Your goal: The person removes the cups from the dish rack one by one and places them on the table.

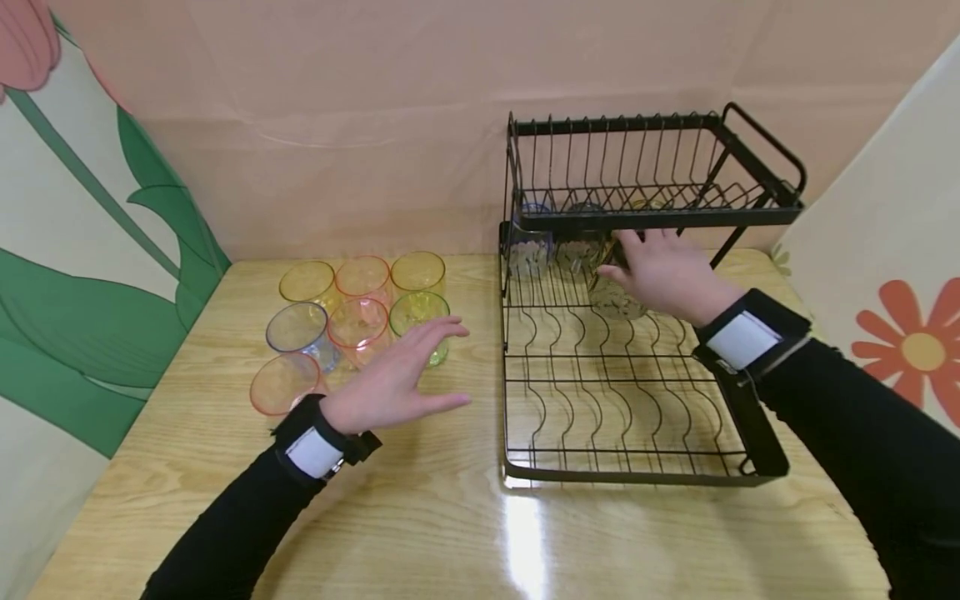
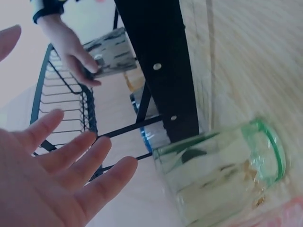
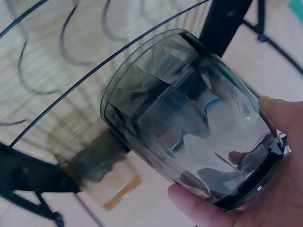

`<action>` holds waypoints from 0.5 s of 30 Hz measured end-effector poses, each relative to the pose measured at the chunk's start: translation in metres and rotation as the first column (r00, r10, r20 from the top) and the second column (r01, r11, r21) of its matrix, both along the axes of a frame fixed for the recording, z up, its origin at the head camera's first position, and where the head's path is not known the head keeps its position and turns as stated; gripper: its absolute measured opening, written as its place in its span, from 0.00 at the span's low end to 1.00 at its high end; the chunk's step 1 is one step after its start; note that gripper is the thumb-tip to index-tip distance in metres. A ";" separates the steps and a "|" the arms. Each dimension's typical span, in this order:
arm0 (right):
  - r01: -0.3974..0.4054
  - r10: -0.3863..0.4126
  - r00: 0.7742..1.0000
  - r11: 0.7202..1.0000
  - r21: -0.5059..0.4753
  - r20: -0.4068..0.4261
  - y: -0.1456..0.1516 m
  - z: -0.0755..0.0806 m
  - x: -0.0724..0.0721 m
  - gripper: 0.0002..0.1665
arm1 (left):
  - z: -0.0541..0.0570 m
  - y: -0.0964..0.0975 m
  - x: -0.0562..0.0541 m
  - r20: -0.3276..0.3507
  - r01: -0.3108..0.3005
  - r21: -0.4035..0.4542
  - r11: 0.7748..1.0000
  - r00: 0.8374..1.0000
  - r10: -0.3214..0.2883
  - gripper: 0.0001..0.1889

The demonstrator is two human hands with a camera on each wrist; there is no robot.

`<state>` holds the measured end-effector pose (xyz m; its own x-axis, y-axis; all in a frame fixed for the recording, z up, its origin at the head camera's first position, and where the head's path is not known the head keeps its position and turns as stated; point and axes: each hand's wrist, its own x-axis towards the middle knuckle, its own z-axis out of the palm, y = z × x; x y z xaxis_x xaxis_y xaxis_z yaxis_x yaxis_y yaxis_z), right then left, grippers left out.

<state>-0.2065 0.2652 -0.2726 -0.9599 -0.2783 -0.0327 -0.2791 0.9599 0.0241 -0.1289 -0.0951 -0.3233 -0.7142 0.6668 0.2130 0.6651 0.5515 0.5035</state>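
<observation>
In the head view, counts seven coloured glasses [image 1: 358, 321] on the table [image 1: 420, 517]: three red-rimmed, two yellow, one blue, one green; counts three more under the upper tier of one black rack [image 1: 645, 477]; grips a dark glass [image 1: 618, 300] with the right hand [image 1: 667, 279] above the lower tier, whether touching the wires, cannot tell; spreads the left hand [image 1: 397, 375] beside the seven, thumb well apart from the fingers; includes two wrist straps [image 1: 767, 325], each with one white patch.

In the left wrist view, reveals two silver screws [image 2: 157, 66] in the rack's side; shows the left fingers loosely spaced.

In the right wrist view, pinches the dark glass's thick base between thumb and fingers, mouth outward; shows one amber glass [image 3: 102, 165] beyond.
</observation>
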 end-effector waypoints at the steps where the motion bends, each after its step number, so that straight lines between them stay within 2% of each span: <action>1: -0.020 0.019 1.000 1.000 -0.010 -0.014 -0.003 0.000 0.004 0.42 | 0.000 0.001 0.000 0.008 -0.007 0.018 1.000 1.000 0.006 0.38; 5: -0.085 0.082 0.995 0.994 -0.062 -0.048 -0.015 -0.001 0.016 0.41 | -0.002 0.004 -0.001 0.081 -0.029 0.103 0.994 0.997 0.021 0.39; 9: -0.142 0.136 0.989 0.981 -0.135 -0.057 -0.028 0.000 0.029 0.40 | -0.004 0.009 -0.003 0.177 -0.056 0.196 0.979 0.984 0.021 0.38; 13: -0.163 0.157 0.987 0.954 -0.251 -0.043 -0.038 0.002 0.042 0.39 | -0.004 0.016 -0.006 0.249 -0.094 0.281 0.955 0.968 0.022 0.38; 15: -0.163 0.160 0.986 0.932 -0.322 -0.035 -0.043 0.003 0.047 0.38 | -0.003 0.019 -0.008 0.280 -0.115 0.324 0.939 0.960 0.021 0.39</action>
